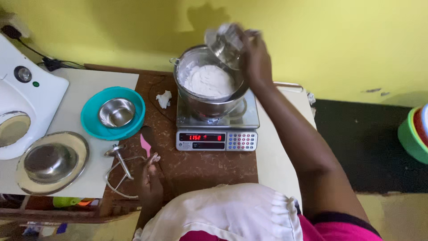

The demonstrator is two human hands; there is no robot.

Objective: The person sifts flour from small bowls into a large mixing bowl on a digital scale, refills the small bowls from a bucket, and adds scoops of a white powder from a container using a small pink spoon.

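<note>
My right hand [256, 56] holds a small clear scoop-like cup [223, 42] tilted over a steel mixing bowl [209, 100] of white flour [208, 80]. The bowl stands on a digital kitchen scale [217, 140] with a lit red display. My left hand [150, 178] rests low on the brown tabletop, fingers loosely curled, next to a pink spatula [145, 143] and a wire whisk attachment [120, 167]; whether it grips anything I cannot tell.
A white stand mixer [20, 96] sits at the left. A teal plate [91, 117] carries a small steel bowl [117, 112]. A wider steel bowl [51, 161] lies nearer. A white lump [164, 99] lies on the table. Coloured plastic bowls [414, 134] are stacked at the right edge.
</note>
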